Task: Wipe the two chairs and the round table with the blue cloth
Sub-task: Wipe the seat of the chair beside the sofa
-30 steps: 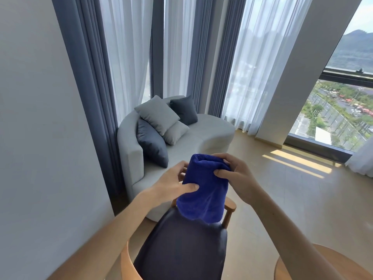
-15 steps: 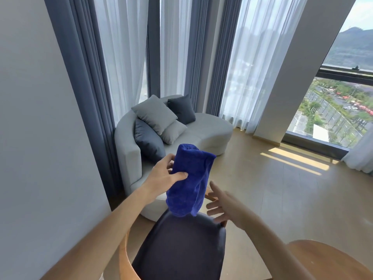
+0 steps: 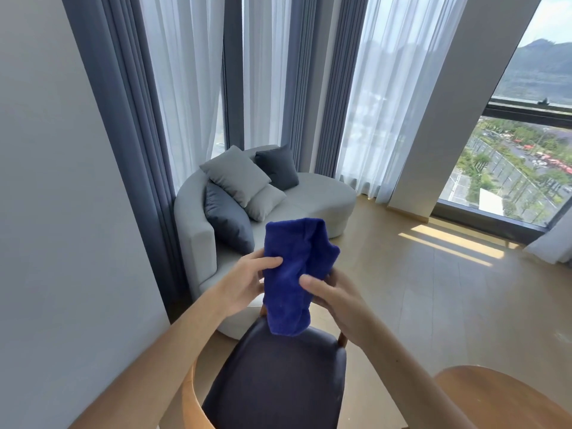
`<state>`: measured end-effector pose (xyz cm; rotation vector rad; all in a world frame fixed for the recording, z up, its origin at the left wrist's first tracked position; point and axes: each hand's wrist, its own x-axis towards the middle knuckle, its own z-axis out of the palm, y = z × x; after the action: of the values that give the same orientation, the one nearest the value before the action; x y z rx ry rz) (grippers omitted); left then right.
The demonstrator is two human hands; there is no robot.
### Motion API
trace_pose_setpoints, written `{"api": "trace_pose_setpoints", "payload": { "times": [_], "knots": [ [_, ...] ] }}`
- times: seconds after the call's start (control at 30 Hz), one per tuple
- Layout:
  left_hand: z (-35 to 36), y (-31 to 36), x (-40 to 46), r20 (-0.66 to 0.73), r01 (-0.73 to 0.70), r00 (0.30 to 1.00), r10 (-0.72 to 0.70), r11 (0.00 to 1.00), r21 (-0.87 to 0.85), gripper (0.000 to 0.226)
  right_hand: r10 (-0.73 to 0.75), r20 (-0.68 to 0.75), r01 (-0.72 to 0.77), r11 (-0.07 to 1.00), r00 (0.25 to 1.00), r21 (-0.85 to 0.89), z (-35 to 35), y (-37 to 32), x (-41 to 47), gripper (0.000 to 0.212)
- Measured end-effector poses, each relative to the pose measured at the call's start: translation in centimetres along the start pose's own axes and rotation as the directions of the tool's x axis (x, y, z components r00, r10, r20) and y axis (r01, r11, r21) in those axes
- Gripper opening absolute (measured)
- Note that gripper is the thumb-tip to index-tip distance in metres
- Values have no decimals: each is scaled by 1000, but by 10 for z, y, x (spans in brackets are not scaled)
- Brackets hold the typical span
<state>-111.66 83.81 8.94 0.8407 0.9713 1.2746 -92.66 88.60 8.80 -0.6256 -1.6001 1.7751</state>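
The blue cloth hangs folded in the air above a chair with a dark cushioned seat and a wooden frame. My left hand pinches the cloth's left edge between thumb and fingers. My right hand grips its right side lower down, thumb on the front. The round wooden table shows only as a curved edge at the bottom right. A second chair is not in view.
A curved grey sofa with several cushions stands behind the chair, against tall curtains. A white wall runs close along the left. Wooden floor stretches to the right toward a large window.
My right hand, which had let go and dropped below the cloth, has come back up and taken hold of its right side. The left hand kept its hold throughout.
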Motion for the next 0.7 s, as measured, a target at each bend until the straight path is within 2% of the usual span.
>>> {"api": "trace_pose_setpoints", "payload": {
  "times": [0.07,0.13,0.2,0.23,0.33,0.37,0.43,0.5,0.53,0.63,0.7],
  "knots": [
    [1,1,1,-59,-20,998,29,991,135,45,-43,-114,19,979,993,-205,12,-1,0,55],
    [2,0,1,-191,11,980,49,953,302,42,-78,-268,-23,935,960,-354,21,-2,1,46],
    [5,-4,3,-366,68,923,118,886,458,35,-136,-333,-66,845,933,-531,24,-2,1,37],
    [7,-9,5,-404,66,903,147,881,469,30,-172,-337,-82,778,926,-622,25,-2,1,34],
    [14,-17,4,-365,33,925,106,934,355,19,-263,-294,-103,559,919,-823,30,2,1,38],
    [14,-18,3,-304,13,950,63,970,242,25,-268,-276,-115,491,923,-863,31,4,1,45],
    [10,-18,-2,-98,7,995,-8,1000,-3,45,-234,-245,-134,409,941,-903,32,7,-1,61],
    [6,-21,-7,63,23,998,-21,999,-37,52,-192,-186,-97,397,964,-913,33,6,-4,70],
    [4,-24,-8,88,16,996,-13,1000,-24,50,-177,-145,-62,406,973,-912,34,6,-6,71],
    [1,-28,-9,-12,-6,1000,6,1000,-31,41,-144,-61,11,455,988,-891,36,2,-9,63],
    [-2,-29,-8,-109,3,994,-5,1000,-26,44,-147,-66,18,507,987,-862,32,-3,-9,57]
  ]
}}
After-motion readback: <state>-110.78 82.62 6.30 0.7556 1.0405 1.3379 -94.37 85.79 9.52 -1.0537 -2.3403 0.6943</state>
